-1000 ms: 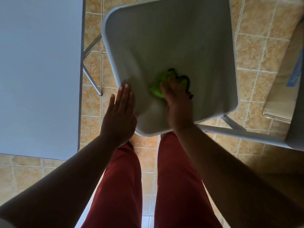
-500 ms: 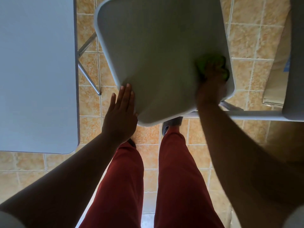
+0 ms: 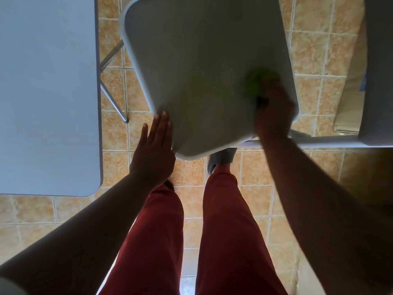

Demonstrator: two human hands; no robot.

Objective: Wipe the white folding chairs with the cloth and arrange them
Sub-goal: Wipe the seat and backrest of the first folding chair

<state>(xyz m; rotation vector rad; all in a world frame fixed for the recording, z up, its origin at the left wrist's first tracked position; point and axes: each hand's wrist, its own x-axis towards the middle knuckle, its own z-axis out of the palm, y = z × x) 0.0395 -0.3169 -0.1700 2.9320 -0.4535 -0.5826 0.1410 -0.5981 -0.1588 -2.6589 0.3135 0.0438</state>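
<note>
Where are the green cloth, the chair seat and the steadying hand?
green cloth [image 3: 252, 85]: head view, blurred visible part.
chair seat [image 3: 202, 64]: head view, bare middle.
left hand [image 3: 153, 152]: head view, back of hand.

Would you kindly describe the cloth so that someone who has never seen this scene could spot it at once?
Find the white chair seat filling the top middle of the view, above the tiled floor. Near its right edge the right hand holds the cloth against the seat, a blurred patch showing just above the hand. It is the only bright green thing here.
</note>
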